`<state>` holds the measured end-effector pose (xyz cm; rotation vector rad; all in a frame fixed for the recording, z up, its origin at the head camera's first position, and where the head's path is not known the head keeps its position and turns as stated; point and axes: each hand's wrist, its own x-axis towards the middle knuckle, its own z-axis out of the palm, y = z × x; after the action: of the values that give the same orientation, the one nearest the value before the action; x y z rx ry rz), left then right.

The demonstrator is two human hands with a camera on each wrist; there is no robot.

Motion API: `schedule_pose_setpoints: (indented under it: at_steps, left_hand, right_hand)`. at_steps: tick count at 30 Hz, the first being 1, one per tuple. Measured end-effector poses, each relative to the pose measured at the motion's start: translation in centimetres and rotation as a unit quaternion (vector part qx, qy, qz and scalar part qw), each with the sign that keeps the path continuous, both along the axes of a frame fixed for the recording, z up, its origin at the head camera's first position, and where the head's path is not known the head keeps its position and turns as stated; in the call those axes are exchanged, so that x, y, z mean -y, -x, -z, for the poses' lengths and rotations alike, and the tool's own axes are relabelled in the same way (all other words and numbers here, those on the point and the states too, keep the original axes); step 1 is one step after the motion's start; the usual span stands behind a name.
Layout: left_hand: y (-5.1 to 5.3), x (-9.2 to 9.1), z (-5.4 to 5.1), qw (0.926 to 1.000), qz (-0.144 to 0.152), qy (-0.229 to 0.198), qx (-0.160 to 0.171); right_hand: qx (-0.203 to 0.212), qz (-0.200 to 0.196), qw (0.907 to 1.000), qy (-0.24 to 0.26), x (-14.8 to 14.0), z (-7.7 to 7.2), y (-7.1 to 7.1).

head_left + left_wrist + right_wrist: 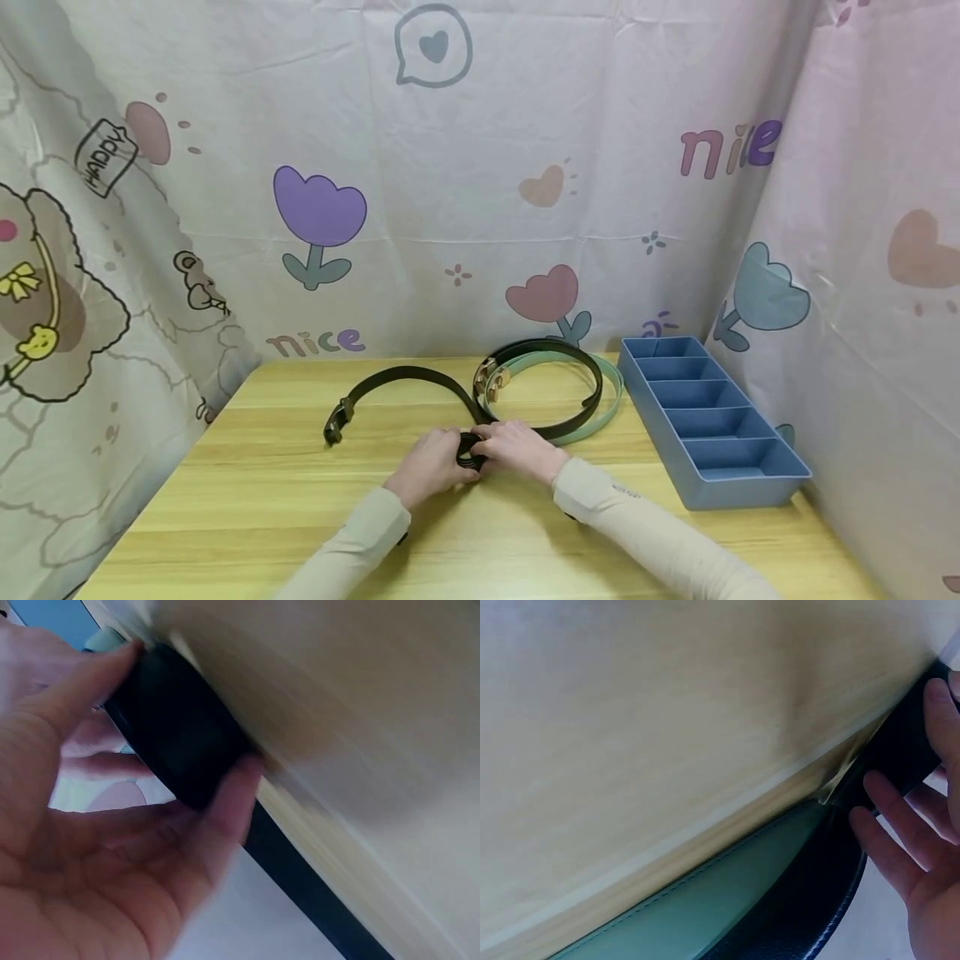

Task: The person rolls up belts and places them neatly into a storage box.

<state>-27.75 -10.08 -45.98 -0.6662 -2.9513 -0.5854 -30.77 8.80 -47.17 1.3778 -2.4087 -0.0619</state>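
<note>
A black belt (pixel 408 373) is partly wound into a small coil on the table in front of me. Its loose strap arcs out to the left and ends in a buckle (pixel 339 419). My left hand (pixel 429 467) grips the coil (pixel 184 727) from the left, thumb and fingers on its edges. From the right, my right hand (pixel 519 452) holds the same coil, with several fingertips (pixel 881 791) against the strap in the right wrist view. Just behind the right hand lie another black belt (pixel 597 379) and a mint green belt (pixel 617 400), both in wide loops with gold-toned buckles (pixel 495 383).
A blue-grey box (pixel 682 467) with several compartments stands at the table's right side. The light wooden table (pixel 247 483) meets a printed curtain (pixel 450 208) at the back, and curtains hang on both sides.
</note>
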Motion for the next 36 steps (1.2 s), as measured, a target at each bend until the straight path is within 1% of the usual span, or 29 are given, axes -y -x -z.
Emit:
schedule_pose_setpoints:
  at_steps: [3,5,6,9,12,13,15,16,18,21,23,24,26,29,31,33,35,36]
  left_hand:
    - [0.0,-0.3,0.0,0.9998,-0.015,0.012,-0.007]
    - [0.1,-0.2,0.0,0.9998,-0.014,0.012,-0.006]
    - [0.2,-0.1,0.0,0.9998,-0.010,0.014,-0.004]
    - [0.6,0.4,0.0,0.9998,0.013,0.011,0.011]
    - [1.0,1.0,0.0,0.9986,0.047,0.013,0.022]
    - [1.1,1.2,-0.1,0.9979,0.058,0.011,0.026]
    - [1.2,1.3,-0.2,0.9967,0.073,0.011,0.033]
    - [1.1,1.3,-0.2,0.9964,0.075,0.008,0.038]
    - [0.9,1.1,-0.4,0.9964,0.070,-0.001,0.047]
    - [0.5,0.7,-0.5,0.9976,0.048,-0.004,0.049]
    - [0.3,0.6,-0.4,0.9984,0.036,-0.001,0.043]
    - [0.4,0.5,-0.3,0.9988,0.032,0.005,0.038]
    - [0.4,0.6,-0.2,0.9990,0.035,0.011,0.026]
    - [0.7,1.0,-0.2,0.9981,0.057,0.008,0.024]
    - [0.7,1.2,-0.1,0.9970,0.069,0.002,0.034]
    - [0.6,1.2,-0.2,0.9965,0.072,-0.002,0.043]
    - [0.4,1.1,-0.2,0.9969,0.062,-0.008,0.047]
    - [0.4,1.0,-0.1,0.9976,0.052,-0.007,0.046]
  right_hand:
    - [-0.009,-0.003,0.9999,-0.010,0.1,-0.1,-0.1]
    - [-0.004,-0.008,0.9998,-0.016,0.1,-0.2,-0.2]
    - [0.006,-0.011,0.9998,-0.016,0.0,-0.3,-0.2]
    - [0.038,-0.019,0.9990,-0.011,-0.4,-0.4,-0.1]
    - [0.069,-0.027,0.9972,0.003,-0.7,-0.4,-0.1]
    - [0.073,-0.029,0.9969,0.005,-0.7,-0.3,-0.1]
    - [0.068,-0.030,0.9973,0.006,-0.7,-0.3,-0.2]
    - [0.062,-0.028,0.9977,0.005,-0.7,-0.3,-0.3]
    - [0.036,-0.030,0.9989,0.000,-0.5,-0.2,-0.4]
    - [-0.001,-0.034,0.9994,-0.007,-0.4,-0.3,-0.6]
    - [-0.013,-0.039,0.9991,-0.012,-0.4,-0.4,-0.6]
    - [-0.011,-0.041,0.9990,-0.012,-0.5,-0.4,-0.6]
    - [0.005,-0.041,0.9991,-0.011,-0.6,-0.5,-0.5]
    - [0.045,-0.044,0.9980,-0.006,-0.6,-0.5,-0.2]
    - [0.063,-0.048,0.9968,-0.004,-0.5,-0.6,-0.1]
    - [0.068,-0.050,0.9964,-0.005,-0.4,-0.6,-0.1]
    - [0.059,-0.047,0.9971,-0.007,-0.2,-0.6,-0.1]
    - [0.052,-0.044,0.9977,-0.009,-0.1,-0.7,-0.2]
